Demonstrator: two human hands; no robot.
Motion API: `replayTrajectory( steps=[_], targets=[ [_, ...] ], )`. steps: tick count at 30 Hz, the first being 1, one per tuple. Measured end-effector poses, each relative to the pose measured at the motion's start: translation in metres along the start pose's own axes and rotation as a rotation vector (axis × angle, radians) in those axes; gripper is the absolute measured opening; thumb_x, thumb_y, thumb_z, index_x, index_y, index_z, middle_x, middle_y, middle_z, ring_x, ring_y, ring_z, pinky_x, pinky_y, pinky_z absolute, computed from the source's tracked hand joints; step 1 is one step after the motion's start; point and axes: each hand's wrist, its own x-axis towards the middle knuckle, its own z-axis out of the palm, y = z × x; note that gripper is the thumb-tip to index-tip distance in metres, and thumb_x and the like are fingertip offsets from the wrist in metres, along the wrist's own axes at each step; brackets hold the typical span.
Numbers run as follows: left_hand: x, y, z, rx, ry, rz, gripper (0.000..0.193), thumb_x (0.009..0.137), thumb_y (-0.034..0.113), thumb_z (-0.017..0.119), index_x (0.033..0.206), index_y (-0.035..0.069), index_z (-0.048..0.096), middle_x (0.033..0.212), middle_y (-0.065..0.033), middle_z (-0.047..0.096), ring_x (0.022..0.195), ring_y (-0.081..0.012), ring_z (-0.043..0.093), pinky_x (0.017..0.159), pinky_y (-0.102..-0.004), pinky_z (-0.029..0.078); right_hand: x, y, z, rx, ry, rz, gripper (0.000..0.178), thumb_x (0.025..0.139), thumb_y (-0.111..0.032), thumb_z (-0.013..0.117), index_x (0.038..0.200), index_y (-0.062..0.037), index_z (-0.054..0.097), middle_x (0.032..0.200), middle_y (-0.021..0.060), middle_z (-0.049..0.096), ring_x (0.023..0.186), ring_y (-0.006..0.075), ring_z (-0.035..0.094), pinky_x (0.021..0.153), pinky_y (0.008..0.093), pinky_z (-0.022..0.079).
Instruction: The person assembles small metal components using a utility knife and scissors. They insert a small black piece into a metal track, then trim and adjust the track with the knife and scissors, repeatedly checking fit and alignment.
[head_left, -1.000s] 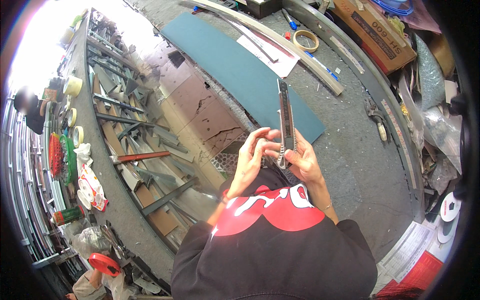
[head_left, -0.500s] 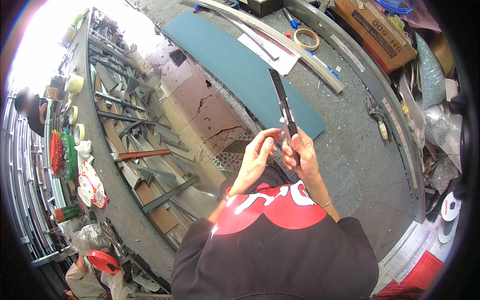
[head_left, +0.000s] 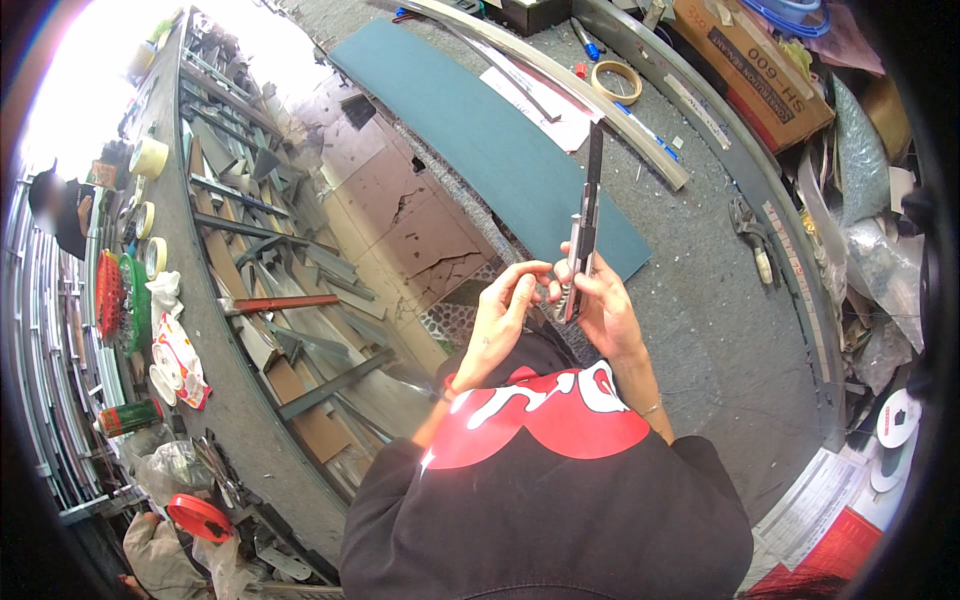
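Slim grey metal strip [head_left: 588,215], long and narrow, stands almost upright in front of the person's chest, over the grey felt-covered workbench [head_left: 700,290]. The right hand [head_left: 605,310] is wrapped around its lower end, fingers closed on it. The left hand [head_left: 500,320] reaches in from the side with its fingertips [head_left: 535,272] bent toward the strip's lower part; whether they pinch it or only touch it is hard to tell.

Behind the strip lies a long teal-green mat [head_left: 490,140] on the bench, and beyond that a curved pale metal profile [head_left: 590,95], a roll of tan masking tape [head_left: 614,80], a blue pen [head_left: 584,38] and a sheet of white paper [head_left: 550,105]. A brown cardboard box [head_left: 750,65] sits at the far right edge, with crumpled clear plastic wrap [head_left: 880,250] beside it. To the left, a grey shelf [head_left: 230,260] is packed with short metal offcuts, and rolls of tape [head_left: 150,158] line its rim.

The strip's lower end is hidden inside the right palm, and the person's black hooded top with a red and white print [head_left: 540,470] covers both forearms near the lower edge.
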Motion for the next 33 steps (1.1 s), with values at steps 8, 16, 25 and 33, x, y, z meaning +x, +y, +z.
replayTrajectory(
  steps=[8, 16, 25, 33],
  targets=[
    [0.001, -0.001, -0.001, 0.021, -0.005, -0.023, 0.024, 0.094, 0.017, 0.043, 0.108, 0.003, 0.057, 0.087, -0.0011, 0.058, 0.075, -0.0063, 0.046, 0.070, -0.0200, 0.041, 0.010, 0.005, -0.020, 0.203, 0.160, 0.139, 0.054, 0.084, -0.062, 0.041, 0.079, -0.0095, 0.048, 0.053, -0.0013, 0.040, 0.044, 0.0116, 0.043, 0.046, 0.0258, 0.036],
    [0.001, -0.003, -0.003, -0.005, -0.016, -0.026, 0.024, 0.094, 0.017, 0.043, 0.107, 0.003, 0.057, 0.088, -0.0015, 0.059, 0.075, -0.0065, 0.047, 0.070, -0.0203, 0.041, 0.018, 0.014, -0.032, 0.339, 0.102, -0.045, 0.028, 0.094, -0.024, 0.043, 0.109, -0.0003, 0.044, 0.076, 0.0042, 0.047, 0.064, 0.0125, 0.049, 0.062, 0.0283, 0.042],
    [0.003, -0.004, -0.002, 0.004, -0.069, -0.062, 0.028, 0.095, 0.020, 0.041, 0.113, 0.003, 0.053, 0.092, -0.0023, 0.058, 0.075, -0.0066, 0.048, 0.070, -0.0199, 0.041, 0.015, -0.004, -0.024, 0.209, 0.072, -0.114, 0.037, 0.088, -0.004, 0.048, 0.122, 0.0004, 0.034, 0.107, 0.0133, 0.051, 0.090, 0.0179, 0.056, 0.078, 0.0334, 0.051],
    [0.011, -0.014, 0.004, -0.418, -0.049, -0.113, 0.051, 0.095, 0.040, 0.034, 0.134, 0.007, 0.031, 0.127, -0.0092, 0.043, 0.089, -0.0115, 0.051, 0.077, -0.0282, 0.044, 0.008, -0.002, -0.011, -0.228, -0.143, 0.125, 0.042, 0.089, -0.012, 0.052, 0.122, -0.0010, 0.028, 0.102, 0.0192, 0.058, 0.074, 0.0196, 0.061, 0.064, 0.0326, 0.054]
  ],
)
